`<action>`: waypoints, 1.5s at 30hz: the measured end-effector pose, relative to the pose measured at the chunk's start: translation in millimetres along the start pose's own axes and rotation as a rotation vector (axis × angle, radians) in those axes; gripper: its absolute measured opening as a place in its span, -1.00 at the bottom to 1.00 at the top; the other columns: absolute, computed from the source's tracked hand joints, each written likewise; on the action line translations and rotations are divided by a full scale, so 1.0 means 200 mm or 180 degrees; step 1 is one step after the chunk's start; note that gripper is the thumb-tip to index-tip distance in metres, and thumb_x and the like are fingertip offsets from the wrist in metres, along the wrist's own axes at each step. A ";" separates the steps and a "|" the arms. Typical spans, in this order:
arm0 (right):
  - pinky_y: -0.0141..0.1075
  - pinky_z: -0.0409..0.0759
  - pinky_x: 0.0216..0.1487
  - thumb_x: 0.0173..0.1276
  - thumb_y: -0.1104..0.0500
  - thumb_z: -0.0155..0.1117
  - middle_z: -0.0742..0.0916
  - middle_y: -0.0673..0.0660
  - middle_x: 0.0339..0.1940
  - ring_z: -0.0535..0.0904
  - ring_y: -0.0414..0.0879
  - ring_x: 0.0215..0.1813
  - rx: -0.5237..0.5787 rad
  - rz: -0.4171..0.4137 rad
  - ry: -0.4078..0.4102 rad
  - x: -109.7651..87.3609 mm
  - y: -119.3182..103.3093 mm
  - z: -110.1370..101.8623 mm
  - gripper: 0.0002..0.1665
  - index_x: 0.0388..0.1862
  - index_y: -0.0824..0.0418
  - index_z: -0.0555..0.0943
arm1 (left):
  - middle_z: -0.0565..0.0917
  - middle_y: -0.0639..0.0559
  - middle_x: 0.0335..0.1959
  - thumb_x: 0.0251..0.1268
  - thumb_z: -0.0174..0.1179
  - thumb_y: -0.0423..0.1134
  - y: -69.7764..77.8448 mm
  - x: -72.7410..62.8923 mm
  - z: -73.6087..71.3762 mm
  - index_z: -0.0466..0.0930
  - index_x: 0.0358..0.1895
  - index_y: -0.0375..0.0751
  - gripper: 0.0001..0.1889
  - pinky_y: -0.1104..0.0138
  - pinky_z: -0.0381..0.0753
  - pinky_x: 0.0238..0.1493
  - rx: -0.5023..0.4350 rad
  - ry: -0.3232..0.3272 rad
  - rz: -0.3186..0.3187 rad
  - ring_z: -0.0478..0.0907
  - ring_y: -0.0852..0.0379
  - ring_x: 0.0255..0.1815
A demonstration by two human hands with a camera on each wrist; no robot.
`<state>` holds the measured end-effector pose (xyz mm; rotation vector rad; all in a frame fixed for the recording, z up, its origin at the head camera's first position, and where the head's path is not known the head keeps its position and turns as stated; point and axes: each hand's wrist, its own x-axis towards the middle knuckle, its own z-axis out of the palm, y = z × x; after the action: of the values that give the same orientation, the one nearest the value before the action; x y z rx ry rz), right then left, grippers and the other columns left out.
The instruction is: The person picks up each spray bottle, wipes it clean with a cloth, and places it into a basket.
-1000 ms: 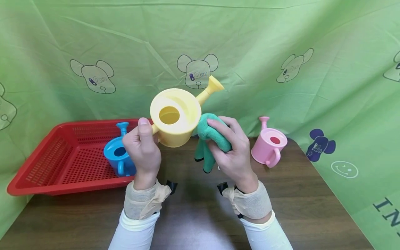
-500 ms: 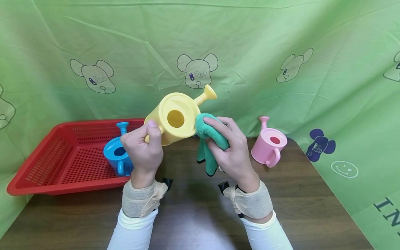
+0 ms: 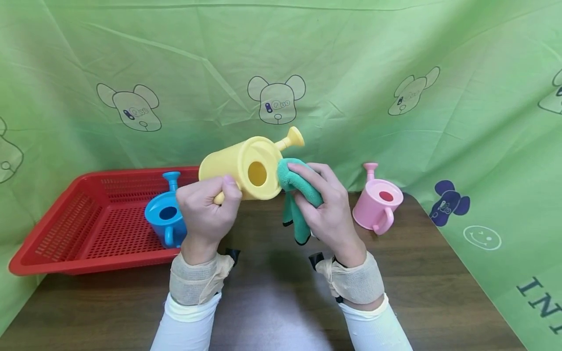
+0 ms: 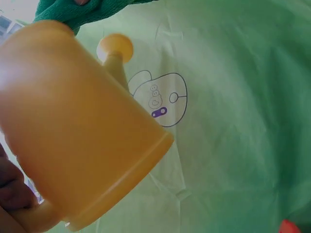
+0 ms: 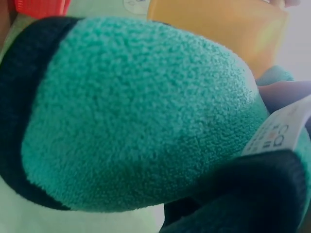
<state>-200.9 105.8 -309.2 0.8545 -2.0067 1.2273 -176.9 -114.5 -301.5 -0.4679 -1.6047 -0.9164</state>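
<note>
My left hand (image 3: 210, 209) grips the handle of a yellow watering can (image 3: 221, 163), held up in the air and tipped so its top opening faces right and toward me. Its spout points up and right. My right hand (image 3: 327, 204) holds a folded green cloth (image 3: 303, 187) with dark edging, pressed at the can's rim near the spout base. Two ends of the cloth hang below the fingers. In the left wrist view the can's side and base fill the left part, with the cloth (image 4: 92, 12) at its top. A white printed tag (image 5: 279, 128) shows on the cloth.
A red perforated basket (image 3: 66, 265) stands at the left on the wooden table (image 3: 272, 302), with a blue watering can (image 3: 164, 219) in it. A pink watering can (image 3: 377, 204) stands at the right. Green printed fabric (image 3: 342, 48) hangs behind the table.
The yellow can has turned and tipped, its opening swinging to the right while its spout dropped lower. The right hand keeps the cloth at its rim, nearly in place.
</note>
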 end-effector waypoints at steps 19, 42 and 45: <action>0.02 0.71 0.18 0.38 0.28 0.45 0.69 0.21 0.12 0.70 0.06 0.15 -0.0587 -0.0034 -0.0245 0.01 -0.01 -0.02 -0.50 0.27 -0.04 0.71 | 0.48 0.05 -0.82 0.20 0.26 -0.16 -0.03 -0.01 0.03 0.41 -0.79 -0.13 -0.58 0.38 0.18 -0.73 0.0419 -0.1276 0.0344 0.32 0.17 -0.82; -0.11 0.70 0.16 0.36 0.33 0.36 0.69 0.02 0.19 0.69 -0.12 0.06 -0.0479 -0.0105 -0.1216 0.00 -0.05 -0.05 -0.38 0.31 -0.20 0.67 | 0.39 -0.03 -0.86 0.26 0.21 -0.13 -0.05 -0.01 0.01 0.35 -0.83 -0.18 -0.50 0.35 0.06 -0.70 0.0757 -0.0873 -0.0216 0.21 0.13 -0.83; -0.09 0.69 0.12 0.36 0.33 0.36 0.69 0.03 0.19 0.69 -0.09 0.05 -0.0552 -0.0012 -0.1226 0.00 -0.03 -0.07 -0.38 0.31 -0.19 0.68 | 0.41 -0.03 -0.87 0.25 0.21 -0.13 -0.05 -0.01 0.01 0.35 -0.84 -0.18 -0.51 0.35 0.07 -0.70 0.0759 -0.0879 -0.0190 0.24 0.12 -0.83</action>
<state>-193.0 116.5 -301.2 1.0688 -2.3710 0.9194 -184.6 -118.5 -306.5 -0.3926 -1.9613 -0.7141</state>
